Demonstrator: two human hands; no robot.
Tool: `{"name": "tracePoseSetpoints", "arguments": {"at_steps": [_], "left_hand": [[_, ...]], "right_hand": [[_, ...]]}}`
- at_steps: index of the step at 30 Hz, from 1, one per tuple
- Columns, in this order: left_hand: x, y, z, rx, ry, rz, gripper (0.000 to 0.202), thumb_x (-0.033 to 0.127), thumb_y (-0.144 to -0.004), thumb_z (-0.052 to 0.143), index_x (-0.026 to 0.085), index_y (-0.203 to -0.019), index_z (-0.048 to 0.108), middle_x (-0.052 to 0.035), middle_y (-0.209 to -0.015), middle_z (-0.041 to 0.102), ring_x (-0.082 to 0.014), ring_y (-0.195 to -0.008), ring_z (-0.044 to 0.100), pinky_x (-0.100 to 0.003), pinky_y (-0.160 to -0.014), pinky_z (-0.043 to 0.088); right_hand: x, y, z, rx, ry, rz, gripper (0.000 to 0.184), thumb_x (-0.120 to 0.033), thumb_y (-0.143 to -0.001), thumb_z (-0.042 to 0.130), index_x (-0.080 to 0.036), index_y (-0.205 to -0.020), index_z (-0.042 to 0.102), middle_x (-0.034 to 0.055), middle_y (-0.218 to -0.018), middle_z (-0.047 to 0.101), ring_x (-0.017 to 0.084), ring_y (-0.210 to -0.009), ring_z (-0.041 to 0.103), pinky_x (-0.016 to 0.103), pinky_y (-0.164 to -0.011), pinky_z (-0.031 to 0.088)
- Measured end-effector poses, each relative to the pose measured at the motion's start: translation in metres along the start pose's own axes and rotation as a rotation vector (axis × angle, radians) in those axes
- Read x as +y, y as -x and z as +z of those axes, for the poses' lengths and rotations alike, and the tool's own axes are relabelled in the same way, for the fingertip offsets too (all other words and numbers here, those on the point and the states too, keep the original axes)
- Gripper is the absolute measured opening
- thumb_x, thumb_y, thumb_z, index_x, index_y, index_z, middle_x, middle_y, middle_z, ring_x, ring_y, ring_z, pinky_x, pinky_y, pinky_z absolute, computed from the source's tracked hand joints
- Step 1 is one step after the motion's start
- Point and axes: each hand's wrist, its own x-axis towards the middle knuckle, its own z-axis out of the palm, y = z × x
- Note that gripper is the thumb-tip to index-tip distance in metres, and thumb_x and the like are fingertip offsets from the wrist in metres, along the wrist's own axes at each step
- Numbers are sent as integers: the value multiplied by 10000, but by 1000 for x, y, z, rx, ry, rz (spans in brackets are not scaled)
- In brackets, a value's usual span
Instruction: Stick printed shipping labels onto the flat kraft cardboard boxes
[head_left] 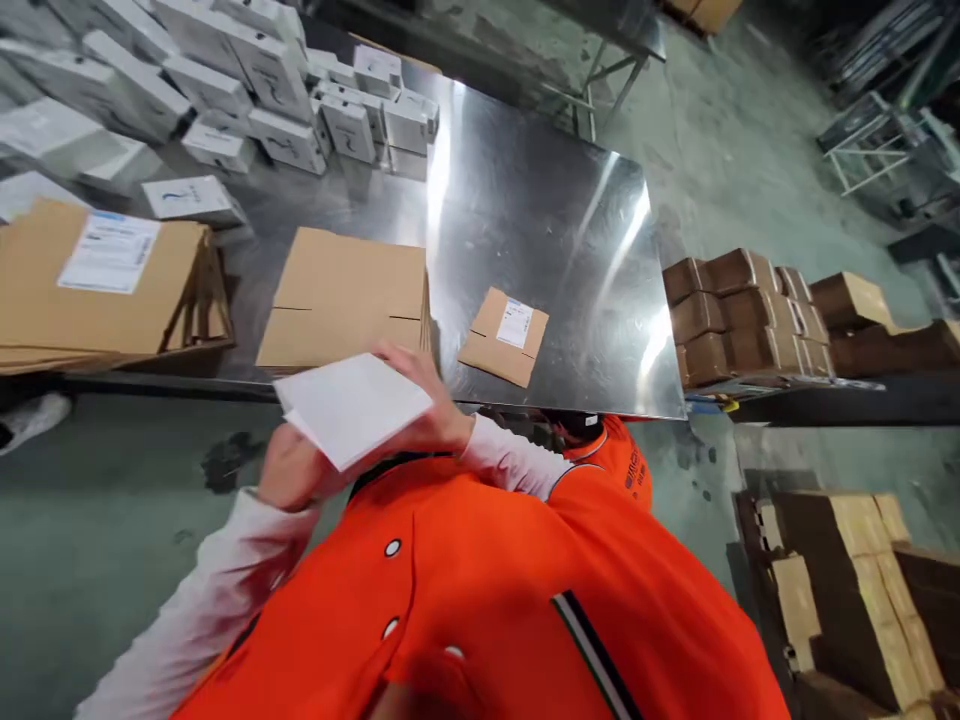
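I hold white paper sheets (356,405) in front of my body, just off the table's near edge. Their upper faces look blank, and a second edge shows at the left corner. My left hand (296,468) grips the lower left side, its fingers partly hidden beneath the paper. On the far right side, my right hand (429,400) is closed around the edge. Just beyond the paper lies a stack of flat brown cardboard boxes (349,290). A single small folded carton (487,345) with a white label (515,323) rests to the right of that stack.
Labelled flat cartons (37,290) lie at the left of the metal table (525,200). Many white boxes (277,85) stand at the back left. Brown cartons (742,310) are stacked at the right. Another person in orange (619,460) is close by the table edge.
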Motion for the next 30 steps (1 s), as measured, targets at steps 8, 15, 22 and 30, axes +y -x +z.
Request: {"name": "tracePoseSetpoints", "arguments": {"at_steps": [8, 15, 22, 30], "left_hand": [[3, -6, -27, -135, 121, 72, 557, 365, -629, 864, 137, -1116, 721, -65, -1112, 751, -286, -1086, 653, -354, -982, 510], [-9, -9, -2, 252, 392, -55, 374, 439, -558, 821, 166, -711, 617, 27, -552, 582, -115, -459, 484, -236, -454, 416], [-8, -15, 0, 426, 256, 143, 404, 522, -663, 756, 182, -586, 552, 17, -533, 529, -106, -490, 448, -222, -463, 375], [-4, -23, -9, 235, 383, 144, 392, 344, -524, 887, 139, -769, 661, -26, -669, 666, -145, -581, 583, -248, -566, 483]], "right_hand": [[2, -10, 10, 139, -350, 100, 278, -507, -857, 550, -258, -762, 630, 47, -848, 667, 205, -833, 655, 373, -833, 580], [3, -12, 13, -67, -431, 236, 385, -560, -849, 521, -226, -999, 640, 74, -1070, 676, 200, -979, 659, 367, -909, 563], [2, -15, 12, -263, -394, 335, 923, -449, -607, 877, -207, -1394, 460, 87, -1137, 671, 196, -907, 684, 337, -794, 603], [0, -28, 9, -140, -386, 288, 712, -471, -631, 870, -197, -1239, 620, 68, -1119, 705, 185, -955, 688, 316, -852, 583]]}}
